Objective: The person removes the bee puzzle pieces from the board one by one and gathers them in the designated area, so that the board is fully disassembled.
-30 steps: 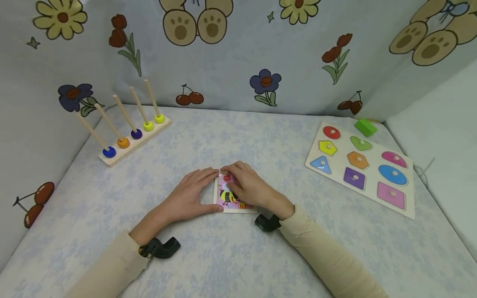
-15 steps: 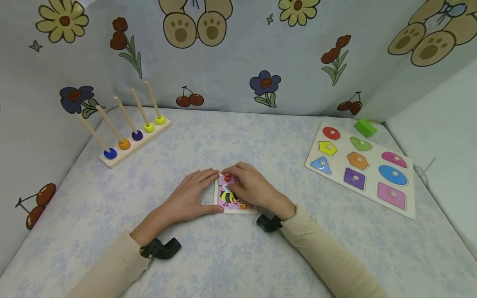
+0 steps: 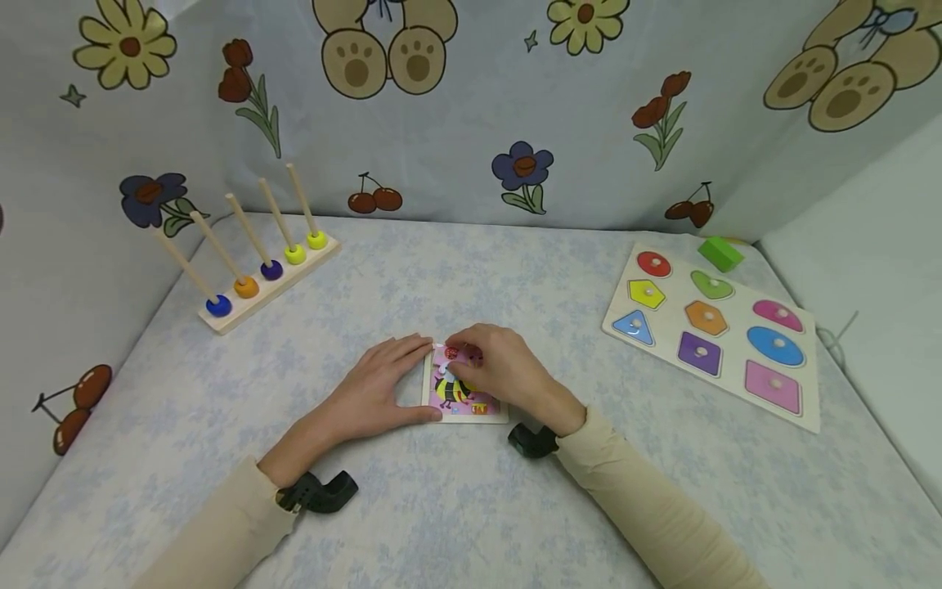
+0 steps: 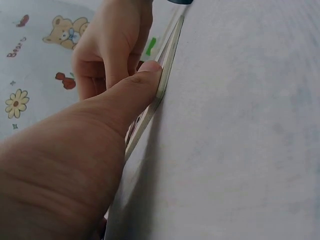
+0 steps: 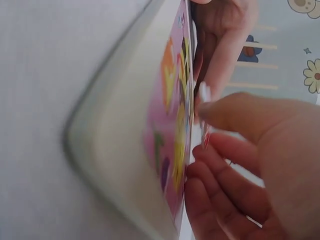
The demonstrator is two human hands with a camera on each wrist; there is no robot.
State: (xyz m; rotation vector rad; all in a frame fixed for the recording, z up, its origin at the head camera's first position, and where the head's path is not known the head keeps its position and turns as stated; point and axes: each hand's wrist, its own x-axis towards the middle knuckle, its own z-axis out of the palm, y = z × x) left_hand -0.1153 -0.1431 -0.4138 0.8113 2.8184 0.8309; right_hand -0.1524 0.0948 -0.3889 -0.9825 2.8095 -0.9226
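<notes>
A small jigsaw puzzle of a bee on pink, set in a pale wooden tray, lies on the table between the two hands. My left hand spans the tray's left side with its fingers straight, the thumb resting on the front rim and the fingertips at the back left corner. Over the puzzle's upper part, my right hand pinches a thin puzzle piece between thumb and fingers. In the right wrist view this piece stands edge-on, raised off the picture. The right hand hides the puzzle's upper right.
A wooden peg stand with coloured rings stands at the back left. To the right lies a knobbed shape board, with a green block behind it. A printed cloth hangs at the back.
My right hand has shifted slightly right and its back has risen, with the piece's edge now tilted up from the puzzle. The left hand keeps its place on the tray.
</notes>
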